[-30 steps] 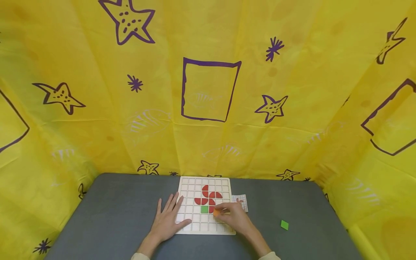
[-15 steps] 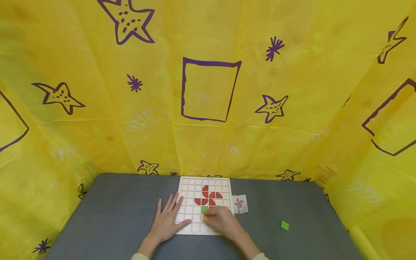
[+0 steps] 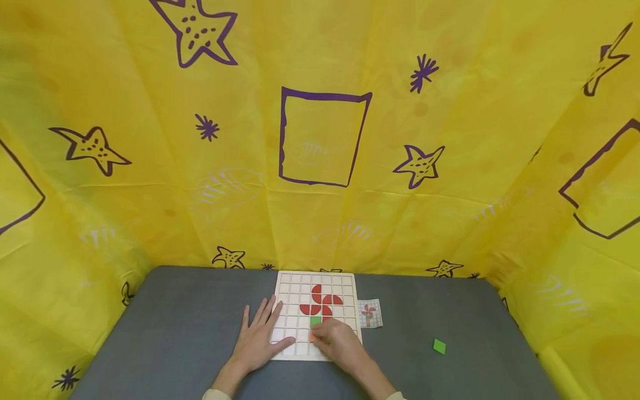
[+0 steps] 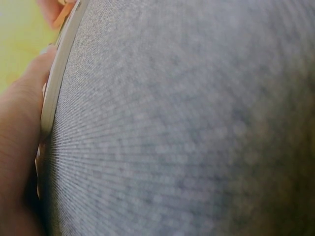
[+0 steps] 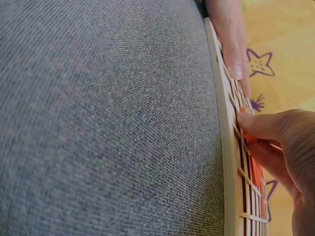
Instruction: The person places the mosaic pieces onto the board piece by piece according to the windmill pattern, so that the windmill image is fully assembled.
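Observation:
A pale gridded board (image 3: 297, 278) lies on the dark table. Several red rounded tiles (image 3: 312, 309) form a pinwheel in its cells, with a green square tile (image 3: 315, 321) directly under them. My right hand (image 3: 341, 345) pinches an orange tile (image 3: 313, 337) between thumb and fingers, low at the board in the cell just below the green one. The right wrist view shows the thumb on the near side of the orange tile (image 5: 249, 136), partly covering it. My left hand (image 3: 254, 340) rests with spread fingers on the board's left edge, thumb lying over the lower cells.
Against the board's right side lies a small printed card (image 3: 370, 313) with a pinwheel picture on a grid. Farther right, a loose green tile (image 3: 439, 346) sits on the grey tabletop (image 3: 190, 311). A yellow patterned curtain (image 3: 320, 222) surrounds the table at the back and sides.
My right hand has moved left and slightly down with the orange tile, from beside the red tiles to the cell under the green tile, uncovering the card. My left hand has stayed still.

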The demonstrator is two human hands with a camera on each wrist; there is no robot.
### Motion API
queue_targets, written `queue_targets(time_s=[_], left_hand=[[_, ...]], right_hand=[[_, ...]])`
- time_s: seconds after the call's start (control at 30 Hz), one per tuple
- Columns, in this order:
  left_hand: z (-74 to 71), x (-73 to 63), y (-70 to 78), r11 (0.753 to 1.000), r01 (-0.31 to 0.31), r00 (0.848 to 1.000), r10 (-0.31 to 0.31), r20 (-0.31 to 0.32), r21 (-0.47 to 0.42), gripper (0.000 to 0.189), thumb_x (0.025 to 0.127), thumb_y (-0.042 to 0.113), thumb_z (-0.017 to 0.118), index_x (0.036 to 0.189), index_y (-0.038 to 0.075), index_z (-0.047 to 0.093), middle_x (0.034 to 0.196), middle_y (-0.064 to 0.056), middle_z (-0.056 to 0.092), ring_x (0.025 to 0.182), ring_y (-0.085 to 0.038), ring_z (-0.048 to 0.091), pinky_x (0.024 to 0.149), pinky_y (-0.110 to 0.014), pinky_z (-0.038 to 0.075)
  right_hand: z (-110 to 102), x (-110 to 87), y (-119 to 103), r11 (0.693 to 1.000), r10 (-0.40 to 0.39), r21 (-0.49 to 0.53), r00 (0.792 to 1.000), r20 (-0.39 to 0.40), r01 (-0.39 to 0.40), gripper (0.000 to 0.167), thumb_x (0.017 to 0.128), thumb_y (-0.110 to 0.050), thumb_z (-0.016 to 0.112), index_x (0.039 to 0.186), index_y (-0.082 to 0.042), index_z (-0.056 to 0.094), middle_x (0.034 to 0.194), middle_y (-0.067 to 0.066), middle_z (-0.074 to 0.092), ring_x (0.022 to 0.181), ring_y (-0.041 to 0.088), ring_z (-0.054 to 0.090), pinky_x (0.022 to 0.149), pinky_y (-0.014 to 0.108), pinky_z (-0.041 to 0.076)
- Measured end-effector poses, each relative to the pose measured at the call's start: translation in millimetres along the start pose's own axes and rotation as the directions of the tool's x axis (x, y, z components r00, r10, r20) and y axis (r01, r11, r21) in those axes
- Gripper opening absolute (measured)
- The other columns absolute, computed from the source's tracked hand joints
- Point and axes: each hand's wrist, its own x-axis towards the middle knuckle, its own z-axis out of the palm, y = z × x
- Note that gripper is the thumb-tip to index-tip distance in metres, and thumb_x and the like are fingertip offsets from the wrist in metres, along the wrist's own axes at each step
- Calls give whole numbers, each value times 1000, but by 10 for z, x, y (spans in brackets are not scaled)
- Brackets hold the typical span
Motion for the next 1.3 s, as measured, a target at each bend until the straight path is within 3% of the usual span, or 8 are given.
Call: queue_targets(time_s=[0.53, 0.77, 1.3], left_hand=[[19, 1, -6, 1000, -6, 1000, 6, 1, 6, 92, 84, 72, 55, 151, 12, 39, 160, -10, 28, 146, -34, 23, 113, -65, 1], [25, 6, -12, 1000, -12, 1000, 12, -8, 5, 92, 83, 72, 56, 151, 12, 39, 160, -10, 28, 146, -34, 23, 113, -65, 1], [11, 5, -4, 1000, 1, 1000, -1, 2, 6, 93, 83, 73, 55, 151, 11, 39, 160, -10, 28, 147, -34, 23, 113, -65, 2]], right_hand=[[-11, 16, -38, 999, 54, 10, 999, 2, -54, 18, 78, -8, 81, 96, -6, 79, 94, -1, 75, 93, 13, 67, 84, 28, 54], [13, 7, 0, 998, 64, 25, 998, -19, -63, 19, 74, -7, 84, 92, -10, 78, 90, -4, 74, 90, 12, 66, 82, 27, 54], [-3, 38, -6, 992, 97, 76, 995, 15, -98, 13, 78, -9, 82, 90, -11, 77, 87, -5, 73, 83, 6, 64, 76, 22, 53]])
